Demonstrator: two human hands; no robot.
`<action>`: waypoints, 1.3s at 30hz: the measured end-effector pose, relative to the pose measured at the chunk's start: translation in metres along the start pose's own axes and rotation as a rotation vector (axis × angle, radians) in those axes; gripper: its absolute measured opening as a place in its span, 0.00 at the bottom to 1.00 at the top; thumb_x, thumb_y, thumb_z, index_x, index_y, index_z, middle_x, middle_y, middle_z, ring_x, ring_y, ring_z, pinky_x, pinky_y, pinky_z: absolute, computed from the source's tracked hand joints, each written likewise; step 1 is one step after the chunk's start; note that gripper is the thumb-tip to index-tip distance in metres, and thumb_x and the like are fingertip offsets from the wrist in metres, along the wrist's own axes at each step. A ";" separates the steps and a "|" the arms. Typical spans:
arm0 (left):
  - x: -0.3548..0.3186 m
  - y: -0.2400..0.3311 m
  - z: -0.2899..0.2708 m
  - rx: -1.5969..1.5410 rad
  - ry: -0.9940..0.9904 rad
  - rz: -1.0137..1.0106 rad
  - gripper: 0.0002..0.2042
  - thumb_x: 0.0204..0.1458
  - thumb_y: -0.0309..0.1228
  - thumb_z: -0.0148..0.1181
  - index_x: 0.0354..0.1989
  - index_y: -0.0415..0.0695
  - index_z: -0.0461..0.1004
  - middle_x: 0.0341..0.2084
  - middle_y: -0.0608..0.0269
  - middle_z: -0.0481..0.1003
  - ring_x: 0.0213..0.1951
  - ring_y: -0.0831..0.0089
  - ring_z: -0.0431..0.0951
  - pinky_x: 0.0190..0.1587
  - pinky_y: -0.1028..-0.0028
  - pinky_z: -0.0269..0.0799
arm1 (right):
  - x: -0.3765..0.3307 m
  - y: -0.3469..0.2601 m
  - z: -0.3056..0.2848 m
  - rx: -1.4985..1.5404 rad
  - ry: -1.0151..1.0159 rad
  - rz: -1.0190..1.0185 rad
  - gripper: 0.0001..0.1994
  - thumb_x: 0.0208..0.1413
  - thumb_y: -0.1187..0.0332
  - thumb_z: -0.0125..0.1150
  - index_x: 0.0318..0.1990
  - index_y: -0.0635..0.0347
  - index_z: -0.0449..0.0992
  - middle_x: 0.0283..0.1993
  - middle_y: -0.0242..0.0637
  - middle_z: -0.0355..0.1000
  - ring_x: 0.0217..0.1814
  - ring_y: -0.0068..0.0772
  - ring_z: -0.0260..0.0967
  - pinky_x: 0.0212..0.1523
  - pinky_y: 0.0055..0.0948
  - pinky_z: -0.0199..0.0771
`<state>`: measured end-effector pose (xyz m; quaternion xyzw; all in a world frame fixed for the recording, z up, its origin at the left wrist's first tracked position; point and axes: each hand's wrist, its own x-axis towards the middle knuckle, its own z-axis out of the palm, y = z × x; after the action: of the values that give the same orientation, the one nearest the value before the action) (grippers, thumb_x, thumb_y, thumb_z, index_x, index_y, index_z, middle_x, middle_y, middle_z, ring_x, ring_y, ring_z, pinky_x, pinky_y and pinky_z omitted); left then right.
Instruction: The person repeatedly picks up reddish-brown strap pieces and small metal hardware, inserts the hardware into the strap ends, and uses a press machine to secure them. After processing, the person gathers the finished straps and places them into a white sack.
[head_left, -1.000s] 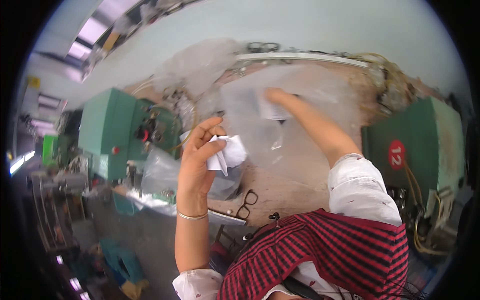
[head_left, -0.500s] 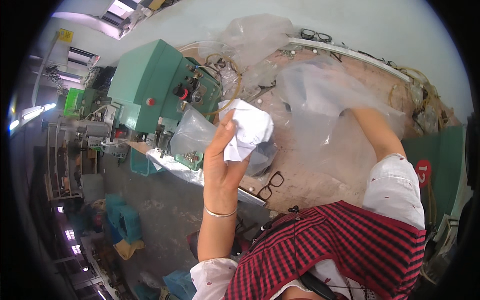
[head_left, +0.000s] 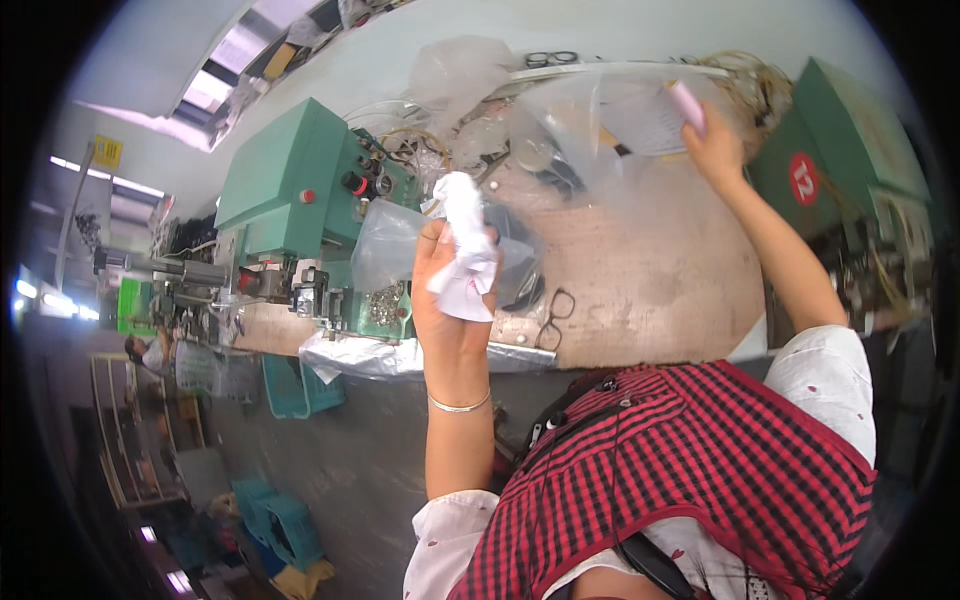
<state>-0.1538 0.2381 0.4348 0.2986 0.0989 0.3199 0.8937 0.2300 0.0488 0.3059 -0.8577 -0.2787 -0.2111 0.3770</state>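
Note:
My left hand (head_left: 452, 335), wearing a thin bangle at the wrist, is closed around a crumpled white paper (head_left: 465, 245) raised above the bench. Far to the right, my right hand (head_left: 718, 152) grips a small pink cylinder (head_left: 686, 108), whose exact kind I cannot make out. Just left of that hand spreads a large clear plastic bag (head_left: 625, 215). A white sheet with writing (head_left: 655, 125) shows through or against the bag; which one I cannot tell. Glasses (head_left: 556, 320) lie on the bench near its front edge.
A green machine (head_left: 285, 165) with knobs stands at left, another green machine (head_left: 850, 140) at right. A green tray (head_left: 382, 308) of small metal parts and a grey plastic bag (head_left: 385, 245) sit beside my left hand. More glasses (head_left: 550, 59) rest at the back ledge.
My right hand has come out from behind the plastic bag, moving up and away, and now shows a pink cylinder. The paper in my left hand is more crumpled. The view has turned.

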 end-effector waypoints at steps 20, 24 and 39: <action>-0.093 -0.029 -0.003 0.453 0.072 0.316 0.06 0.67 0.29 0.57 0.46 0.45 0.67 0.37 0.65 0.75 0.39 0.77 0.75 0.41 0.76 0.72 | -0.160 -0.047 -0.090 -0.494 -1.212 -0.340 0.19 0.44 0.69 0.64 0.47 0.50 0.84 0.43 0.44 0.81 0.48 0.49 0.79 0.51 0.45 0.77; -0.090 -0.049 0.003 0.515 0.177 0.380 0.06 0.67 0.26 0.56 0.45 0.44 0.65 0.36 0.68 0.72 0.38 0.82 0.70 0.41 0.80 0.65 | -0.173 -0.094 -0.064 -0.012 -0.890 -0.313 0.22 0.55 0.67 0.64 0.59 0.58 0.77 0.58 0.43 0.77 0.62 0.44 0.73 0.60 0.42 0.72; -0.115 -0.046 0.003 0.904 0.308 0.521 0.08 0.67 0.28 0.56 0.49 0.42 0.66 0.40 0.63 0.75 0.41 0.76 0.75 0.44 0.75 0.73 | -0.136 -0.228 -0.110 1.275 -0.610 0.310 0.11 0.68 0.65 0.57 0.45 0.65 0.79 0.37 0.29 0.78 0.38 0.17 0.71 0.41 0.25 0.72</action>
<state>-0.2184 0.1355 0.4084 0.6173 0.2792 0.4966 0.5426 -0.0350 0.0488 0.4174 -0.5215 -0.3154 0.2972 0.7350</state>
